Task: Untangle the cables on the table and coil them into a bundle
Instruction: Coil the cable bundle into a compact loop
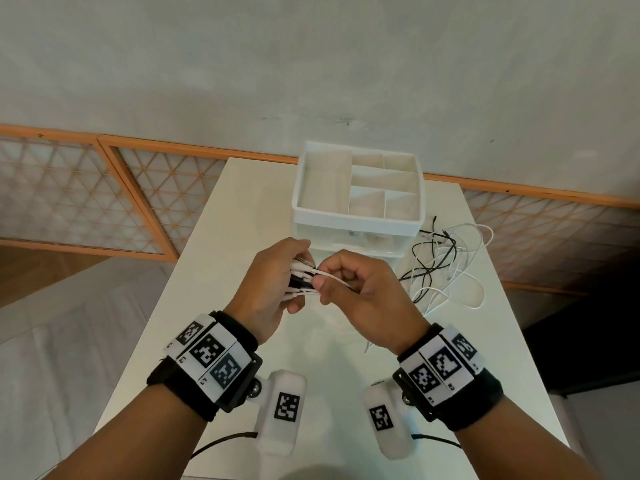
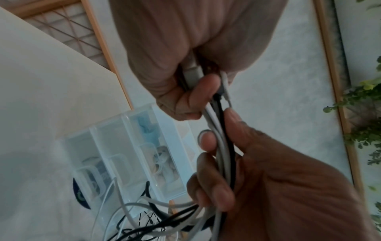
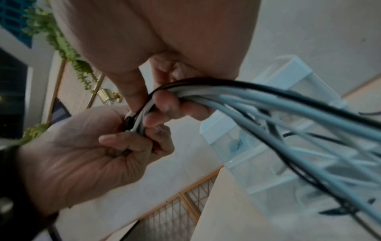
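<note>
Over the middle of the white table (image 1: 242, 220), both hands hold one bunch of thin white and black cables (image 1: 308, 275). My left hand (image 1: 291, 268) grips the plug ends, fingers and thumb curled round them (image 2: 202, 84). Just to the right, my right hand (image 1: 332, 278) curls its fingers round the same strands (image 3: 156, 101). From the right hand the cables (image 3: 288, 106) trail off to a loose tangle (image 1: 446, 265) lying on the table at the right. The strands inside the fists are hidden.
A white organiser box (image 1: 356, 220) with open compartments on top and clear drawers below stands at the back of the table, close behind the hands. The tangle lies near the table's right edge. Wooden lattice screens (image 1: 69, 202) line the wall.
</note>
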The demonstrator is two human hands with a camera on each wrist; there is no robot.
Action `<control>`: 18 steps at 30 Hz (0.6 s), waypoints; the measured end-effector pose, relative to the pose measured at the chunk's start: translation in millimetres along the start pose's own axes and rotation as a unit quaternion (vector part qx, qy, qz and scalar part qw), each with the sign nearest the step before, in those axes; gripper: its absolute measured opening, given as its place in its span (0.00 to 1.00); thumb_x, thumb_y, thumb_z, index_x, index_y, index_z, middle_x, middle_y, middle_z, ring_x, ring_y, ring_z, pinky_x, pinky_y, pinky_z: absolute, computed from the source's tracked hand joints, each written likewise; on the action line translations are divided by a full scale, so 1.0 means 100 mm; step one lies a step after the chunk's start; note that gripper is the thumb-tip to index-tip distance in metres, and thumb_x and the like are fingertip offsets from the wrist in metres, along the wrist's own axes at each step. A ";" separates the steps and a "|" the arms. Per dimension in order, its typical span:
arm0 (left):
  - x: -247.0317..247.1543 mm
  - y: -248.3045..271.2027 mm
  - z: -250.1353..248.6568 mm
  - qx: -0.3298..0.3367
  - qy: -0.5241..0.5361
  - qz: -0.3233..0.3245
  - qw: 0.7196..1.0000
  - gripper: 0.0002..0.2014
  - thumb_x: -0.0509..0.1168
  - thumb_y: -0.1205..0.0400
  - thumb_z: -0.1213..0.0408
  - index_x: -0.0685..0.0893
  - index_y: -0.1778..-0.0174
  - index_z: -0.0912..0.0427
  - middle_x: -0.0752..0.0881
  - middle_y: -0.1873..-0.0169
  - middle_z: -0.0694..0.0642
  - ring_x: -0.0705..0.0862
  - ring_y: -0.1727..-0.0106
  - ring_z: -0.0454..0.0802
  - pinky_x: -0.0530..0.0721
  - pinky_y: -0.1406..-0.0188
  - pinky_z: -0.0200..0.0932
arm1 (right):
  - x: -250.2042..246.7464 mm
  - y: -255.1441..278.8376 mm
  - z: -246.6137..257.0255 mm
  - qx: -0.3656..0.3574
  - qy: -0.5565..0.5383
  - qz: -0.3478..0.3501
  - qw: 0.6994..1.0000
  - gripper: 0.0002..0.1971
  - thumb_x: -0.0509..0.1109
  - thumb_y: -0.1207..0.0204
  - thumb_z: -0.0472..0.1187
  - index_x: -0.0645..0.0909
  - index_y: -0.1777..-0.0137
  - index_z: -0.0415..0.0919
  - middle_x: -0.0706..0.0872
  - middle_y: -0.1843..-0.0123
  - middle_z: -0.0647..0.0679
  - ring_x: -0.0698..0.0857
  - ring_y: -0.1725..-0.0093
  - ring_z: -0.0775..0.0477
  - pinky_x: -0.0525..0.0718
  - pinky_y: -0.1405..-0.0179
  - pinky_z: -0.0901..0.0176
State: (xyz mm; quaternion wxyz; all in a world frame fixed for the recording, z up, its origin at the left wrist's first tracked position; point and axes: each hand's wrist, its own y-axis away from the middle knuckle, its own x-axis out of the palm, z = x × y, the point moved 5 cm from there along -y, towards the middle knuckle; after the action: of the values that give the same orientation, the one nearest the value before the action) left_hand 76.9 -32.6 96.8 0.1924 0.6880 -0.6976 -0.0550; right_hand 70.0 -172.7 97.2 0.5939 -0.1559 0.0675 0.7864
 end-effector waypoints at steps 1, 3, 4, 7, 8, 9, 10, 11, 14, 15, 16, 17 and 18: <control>0.02 0.00 0.00 -0.005 -0.006 0.020 1.000 0.15 0.59 0.15 0.59 0.77 0.67 0.61 0.74 0.77 0.53 0.72 0.81 0.47 0.64 0.85 0.37 | 0.00 0.00 0.00 0.005 -0.015 -0.002 1.000 0.03 0.74 0.20 0.37 0.86 0.55 0.41 0.87 0.68 0.48 0.80 0.72 0.58 0.75 0.68 0.69; 0.05 0.01 -0.02 -0.010 -0.018 0.047 0.999 0.14 0.58 0.16 0.60 0.78 0.68 0.59 0.75 0.76 0.54 0.72 0.79 0.48 0.63 0.85 0.37 | -0.01 0.01 0.02 0.015 -0.040 -0.001 0.999 0.03 0.74 0.20 0.37 0.87 0.55 0.38 0.86 0.69 0.45 0.76 0.77 0.61 0.72 0.73 0.73; 0.06 0.01 -0.03 -0.009 -0.026 0.056 0.998 0.13 0.58 0.17 0.61 0.78 0.67 0.59 0.74 0.75 0.54 0.73 0.78 0.48 0.63 0.85 0.37 | -0.02 0.01 0.02 0.019 -0.044 -0.001 0.999 0.03 0.74 0.20 0.37 0.87 0.54 0.37 0.85 0.70 0.44 0.75 0.79 0.61 0.70 0.75 0.75; 0.08 0.00 -0.04 0.002 -0.053 0.072 0.996 0.11 0.58 0.18 0.66 0.76 0.67 0.58 0.74 0.74 0.54 0.73 0.77 0.48 0.63 0.84 0.37 | -0.02 0.02 0.02 0.026 -0.029 -0.003 0.999 0.06 0.75 0.20 0.40 0.87 0.53 0.37 0.82 0.71 0.42 0.74 0.81 0.60 0.69 0.77 0.75; 0.09 0.00 -0.03 0.006 -0.061 0.072 0.996 0.11 0.58 0.17 0.67 0.75 0.66 0.58 0.74 0.74 0.53 0.74 0.77 0.48 0.64 0.83 0.37 | -0.02 0.02 0.02 0.028 -0.022 -0.004 0.999 0.06 0.76 0.21 0.42 0.87 0.53 0.39 0.80 0.72 0.41 0.73 0.80 0.59 0.70 0.77 0.72; 0.09 -0.01 -0.02 0.011 -0.064 0.068 0.996 0.11 0.59 0.17 0.69 0.75 0.66 0.58 0.75 0.74 0.52 0.75 0.77 0.48 0.65 0.82 0.38 | -0.02 0.01 0.01 0.031 -0.010 -0.008 0.999 0.05 0.76 0.21 0.44 0.86 0.54 0.43 0.79 0.73 0.40 0.72 0.78 0.58 0.71 0.77 0.66; 0.10 -0.01 -0.02 0.018 -0.064 0.061 0.996 0.10 0.59 0.17 0.70 0.76 0.65 0.59 0.75 0.74 0.52 0.75 0.76 0.48 0.68 0.81 0.39 | -0.02 0.00 -0.02 0.034 0.003 -0.016 0.999 0.05 0.76 0.21 0.45 0.84 0.55 0.46 0.78 0.73 0.40 0.72 0.77 0.55 0.71 0.77 0.62; 0.09 -0.01 -0.01 0.026 -0.058 0.052 0.997 0.09 0.61 0.16 0.70 0.77 0.63 0.61 0.77 0.73 0.53 0.76 0.75 0.48 0.71 0.80 0.40 | -0.03 -0.01 -0.05 0.036 0.017 -0.027 0.999 0.06 0.76 0.22 0.46 0.82 0.55 0.48 0.78 0.74 0.43 0.71 0.76 0.53 0.71 0.76 0.60; 0.08 -0.01 0.01 0.025 -0.052 0.045 0.997 0.08 0.70 0.17 0.60 0.83 0.52 0.62 0.89 0.65 0.55 0.85 0.68 0.48 0.83 0.74 0.42 | -0.05 -0.04 -0.06 0.014 0.071 -0.057 0.996 0.06 0.74 0.22 0.45 0.79 0.53 0.49 0.86 0.69 0.49 0.81 0.72 0.49 0.83 0.70 0.47; 0.08 -0.02 0.03 0.016 -0.066 0.049 0.997 0.12 0.71 0.19 0.56 0.84 0.50 0.62 0.92 0.61 0.56 0.87 0.65 0.48 0.84 0.73 0.41 | -0.05 -0.05 -0.04 0.001 0.096 -0.057 0.994 0.05 0.73 0.22 0.45 0.79 0.51 0.49 0.88 0.66 0.49 0.85 0.68 0.49 0.86 0.64 0.43; 0.08 -0.03 0.03 0.014 -0.078 0.046 0.996 0.14 0.72 0.20 0.54 0.84 0.50 0.62 0.92 0.60 0.58 0.87 0.65 0.48 0.82 0.75 0.40 | -0.03 -0.05 -0.03 -0.010 0.114 -0.051 0.992 0.05 0.72 0.22 0.45 0.80 0.50 0.48 0.89 0.64 0.51 0.87 0.64 0.50 0.87 0.60 0.42; 0.07 -0.03 0.02 0.021 -0.083 0.034 0.996 0.13 0.73 0.20 0.55 0.84 0.52 0.63 0.90 0.61 0.62 0.85 0.67 0.49 0.80 0.77 0.40 | -0.02 -0.05 0.00 -0.015 0.107 -0.040 0.993 0.06 0.72 0.22 0.45 0.80 0.48 0.48 0.91 0.62 0.52 0.89 0.61 0.51 0.88 0.56 0.42; 0.05 -0.05 -0.01 0.040 -0.082 0.016 0.996 0.11 0.73 0.20 0.59 0.83 0.55 0.65 0.88 0.64 0.66 0.83 0.71 0.51 0.77 0.79 0.40 | 0.00 -0.05 0.02 -0.013 0.081 -0.022 0.996 0.08 0.73 0.23 0.44 0.81 0.46 0.47 0.92 0.60 0.53 0.91 0.58 0.51 0.89 0.53 0.43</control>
State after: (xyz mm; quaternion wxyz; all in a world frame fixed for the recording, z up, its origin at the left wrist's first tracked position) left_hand 81.9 -37.7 97.0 0.1080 0.6769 -0.7237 -0.0803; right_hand 74.4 -171.2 99.3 0.6018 -0.2281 0.1020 0.7586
